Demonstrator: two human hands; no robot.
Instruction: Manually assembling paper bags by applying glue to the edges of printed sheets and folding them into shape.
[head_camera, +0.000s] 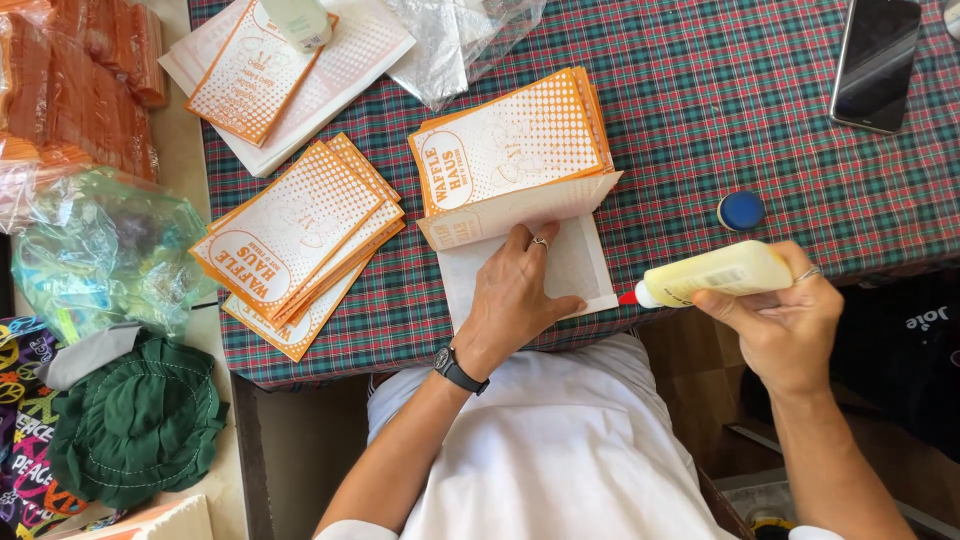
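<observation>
My left hand lies flat on a white paper bag at the near edge of the plaid table, fingers spread, a ring on one finger and a black watch on the wrist. The bag's flap is folded up against a stack of orange-and-white printed bags. My right hand grips a pale yellow glue bottle held sideways, its red tip pointing left at the bag's right edge.
A blue bottle cap lies on the plaid cloth. Another fanned stack of printed bags sits left, more bags at the back. A phone is far right. Plastic wrap, a green cloth.
</observation>
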